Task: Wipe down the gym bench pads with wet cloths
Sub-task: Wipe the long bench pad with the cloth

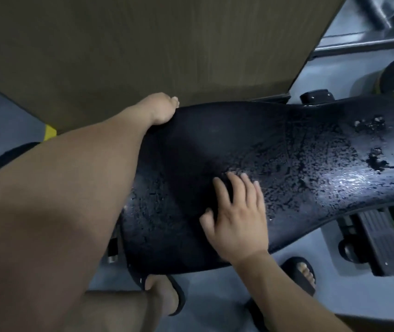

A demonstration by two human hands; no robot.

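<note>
A: Closest comes the left forearm [71, 188]; its fingers?
B: Curled over the far edge of the bench pad [299, 152]; the left hand [161, 109] grips there, fingertips hidden.
A: And the right hand [236, 219]?
B: Flat on the pad, fingers spread. Wet sheen lies beyond those fingertips, rightward. Whether a cloth lies beneath the palm, I cannot tell. One sandalled foot [303, 274] stands just behind the wrist on the floor [215, 291].

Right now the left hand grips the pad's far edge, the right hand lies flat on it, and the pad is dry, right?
Not dry: the head view shows the pad wet, beaded and glistening. The left hand does grip its far edge, and the right hand lies flat on it.
</note>
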